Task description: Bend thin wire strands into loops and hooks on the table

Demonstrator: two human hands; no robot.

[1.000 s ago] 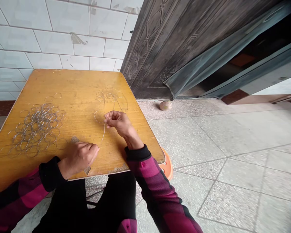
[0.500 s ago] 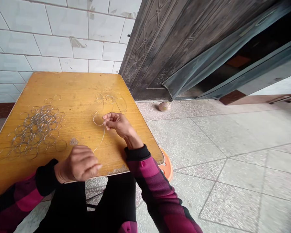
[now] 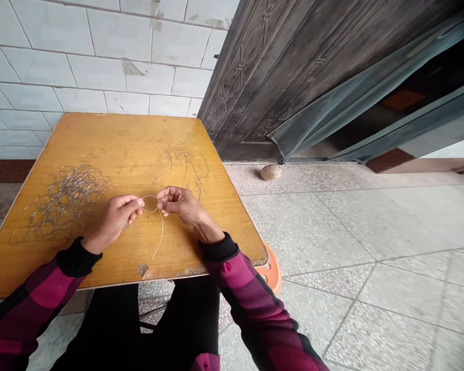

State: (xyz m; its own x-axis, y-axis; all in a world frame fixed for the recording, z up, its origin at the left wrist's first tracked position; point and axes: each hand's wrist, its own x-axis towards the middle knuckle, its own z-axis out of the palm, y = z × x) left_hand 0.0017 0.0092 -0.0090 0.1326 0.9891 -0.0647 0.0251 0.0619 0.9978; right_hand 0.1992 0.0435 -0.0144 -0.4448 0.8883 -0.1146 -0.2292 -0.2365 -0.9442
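A thin wire, bent into a small loop, is held between both hands above the wooden table. My left hand pinches the loop's left side between thumb and fingers. On the loop's right side, my right hand pinches the wire, and a loose tail hangs down from that grip toward the table's front edge. To the left of my left hand lies a tangled heap of wire loops. Several thin wire pieces lie beyond my right hand.
White wall tiles border the table's far side. A dark carved door stands to the right. On the floor lies a roundish pale object. An orange stool shows under the table's right front corner.
My left hand has moved up and forward from the table's front edge and taken hold of the loop. My right hand keeps its pinch on the wire.
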